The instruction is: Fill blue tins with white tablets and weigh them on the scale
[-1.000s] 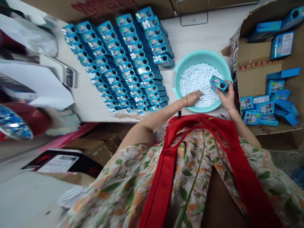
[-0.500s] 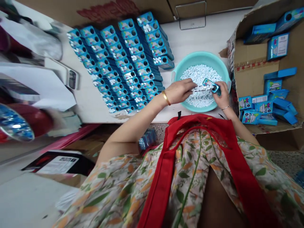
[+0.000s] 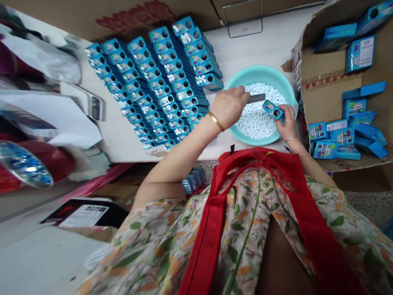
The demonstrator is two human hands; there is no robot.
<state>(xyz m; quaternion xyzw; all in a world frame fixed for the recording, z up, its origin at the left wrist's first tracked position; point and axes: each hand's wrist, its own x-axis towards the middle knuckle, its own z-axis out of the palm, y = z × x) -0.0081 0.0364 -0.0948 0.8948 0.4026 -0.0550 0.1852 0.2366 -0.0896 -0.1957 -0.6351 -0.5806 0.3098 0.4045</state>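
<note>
A turquoise basin (image 3: pixel 263 73) holds a layer of small white candies (image 3: pixel 258 123). Over its left side, my left hand (image 3: pixel 230 105) is closed on the end of a narrow grey scoop (image 3: pixel 256 98), whose free end points right. Over the basin's right side, my right hand (image 3: pixel 287 122) grips a small blue candy box (image 3: pixel 272 110), its top with a dark round hole turned up. The scoop's tip is close to the box, a little above and left of it. Whether candies lie in the scoop cannot be made out.
Several rows of blue boxes (image 3: pixel 172 78) stand left of the basin, many with white candies on top. At right, a cardboard carton (image 3: pixel 322 65) holds loose blue boxes (image 3: pixel 343 136). A wire handle (image 3: pixel 245 36) lies behind; a phone (image 3: pixel 95 108) lies far left.
My left hand has lifted the scoop away from the box, up and to the left. Candies that lay over the box's top are gone from it. My right hand stays nearly in place.
</note>
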